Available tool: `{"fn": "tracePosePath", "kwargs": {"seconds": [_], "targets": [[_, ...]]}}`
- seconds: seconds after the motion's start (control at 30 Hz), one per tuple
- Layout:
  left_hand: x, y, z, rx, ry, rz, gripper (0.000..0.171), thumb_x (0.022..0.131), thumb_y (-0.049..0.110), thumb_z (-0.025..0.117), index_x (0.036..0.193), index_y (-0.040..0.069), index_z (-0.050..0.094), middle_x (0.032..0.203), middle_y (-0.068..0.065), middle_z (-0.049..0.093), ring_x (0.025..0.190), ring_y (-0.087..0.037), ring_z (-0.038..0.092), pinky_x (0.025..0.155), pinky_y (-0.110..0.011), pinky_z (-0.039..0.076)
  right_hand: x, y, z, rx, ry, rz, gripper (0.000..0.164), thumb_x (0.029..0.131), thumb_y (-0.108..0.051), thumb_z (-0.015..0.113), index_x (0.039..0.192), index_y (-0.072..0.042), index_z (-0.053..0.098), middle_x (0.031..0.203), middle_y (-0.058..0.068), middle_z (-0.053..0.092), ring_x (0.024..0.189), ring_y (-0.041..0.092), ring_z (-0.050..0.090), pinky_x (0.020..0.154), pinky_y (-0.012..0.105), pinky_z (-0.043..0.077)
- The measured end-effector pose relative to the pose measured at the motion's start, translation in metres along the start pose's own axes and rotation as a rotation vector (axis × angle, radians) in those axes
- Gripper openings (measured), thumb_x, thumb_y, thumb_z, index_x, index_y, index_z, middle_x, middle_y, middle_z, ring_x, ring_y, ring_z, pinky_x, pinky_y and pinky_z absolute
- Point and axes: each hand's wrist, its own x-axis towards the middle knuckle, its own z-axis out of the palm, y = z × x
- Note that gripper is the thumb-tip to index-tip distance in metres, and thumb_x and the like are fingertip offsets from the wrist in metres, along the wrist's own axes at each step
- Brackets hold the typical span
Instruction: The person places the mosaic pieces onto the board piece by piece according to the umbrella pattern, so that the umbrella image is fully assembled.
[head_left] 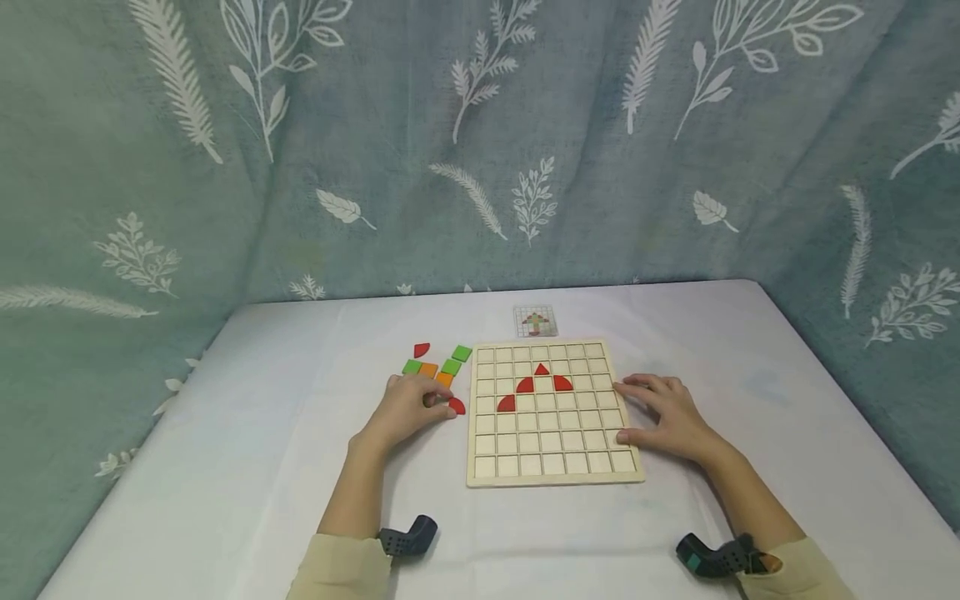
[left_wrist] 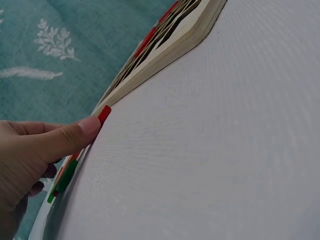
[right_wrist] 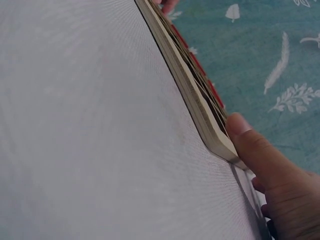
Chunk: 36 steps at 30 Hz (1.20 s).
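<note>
- Your left grip [head_left: 405, 406] pinches the thin red quarter-round piece [head_left: 457, 407] just left of the pale wooden gridded board [head_left: 555, 481]; a loosened pinch could drop it.
- Your right grip [head_left: 670, 417], fingers spread and relaxed, touches the board's right edge; pushing there might jolt the flat red triangle [head_left: 542, 370] off its square.
- Flat green squares [head_left: 452, 367] and orange squares [head_left: 445, 380] near your left knuckles could scatter if brushed.
- White, faintly creased tabletop [head_left: 225, 467] lies beneath.
</note>
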Motion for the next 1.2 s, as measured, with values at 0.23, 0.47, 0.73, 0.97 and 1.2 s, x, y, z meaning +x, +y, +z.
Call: {"fn": "tracePosePath", "kwargs": {"seconds": [0.23, 0.47, 0.73, 0.97, 1.2], "targets": [[0.001, 0.004, 0.005, 0.058, 0.047, 0.059, 0.023, 0.073, 0.033, 0.081, 0.089, 0.019, 0.073, 0.061, 0.006, 0.046, 0.069, -0.012, 0.042, 0.077, -0.034, 0.025, -0.001, 0.002, -0.002, -0.005, -0.008, -0.001, 0.073, 0.07, -0.044, 0.079, 0.131, -0.011, 0.057, 0.133, 0.013, 0.049, 0.114, 0.033, 0.036, 0.089, 0.054, 0.03], [0.002, 0.007, 0.002, 0.074, 0.069, 0.09, 0.026, 0.072, 0.034, 0.081, 0.09, 0.017, 0.073, 0.062, 0.006, 0.046, 0.07, -0.012, 0.042, 0.076, -0.034, 0.026, -0.001, 0.004, -0.002, -0.006, 0.003, 0.012, 0.074, 0.069, -0.042, 0.08, 0.131, -0.011, 0.056, 0.133, 0.013, 0.049, 0.114, 0.032, 0.036, 0.089, 0.053, 0.03], [-0.003, 0.015, 0.001, 0.018, 0.207, 0.134, 0.026, 0.071, 0.032, 0.083, 0.087, 0.014, 0.074, 0.063, 0.006, 0.043, 0.077, -0.014, 0.044, 0.073, -0.032, 0.029, -0.002, 0.001, -0.001, -0.006, -0.023, 0.014, 0.074, 0.07, -0.045, 0.078, 0.133, -0.012, 0.055, 0.134, 0.011, 0.048, 0.116, 0.033, 0.036, 0.09, 0.054, 0.03], [-0.001, 0.03, 0.002, -0.047, 0.314, 0.195, 0.026, 0.07, 0.029, 0.083, 0.077, 0.008, 0.069, 0.062, 0.004, 0.043, 0.077, -0.016, 0.044, 0.073, -0.033, 0.031, -0.002, 0.002, -0.002, -0.004, -0.023, 0.017, 0.074, 0.07, -0.044, 0.079, 0.132, -0.011, 0.055, 0.134, 0.012, 0.048, 0.116, 0.033, 0.036, 0.09, 0.054, 0.03], [0.003, 0.051, 0.005, -0.065, 0.284, 0.166, 0.027, 0.072, 0.031, 0.082, 0.087, 0.011, 0.072, 0.064, 0.007, 0.043, 0.073, -0.013, 0.041, 0.067, -0.03, 0.032, 0.002, 0.005, -0.002, 0.0, -0.011, -0.003, 0.074, 0.07, -0.044, 0.079, 0.132, -0.011, 0.056, 0.133, 0.013, 0.049, 0.115, 0.033, 0.036, 0.09, 0.054, 0.029]]}}
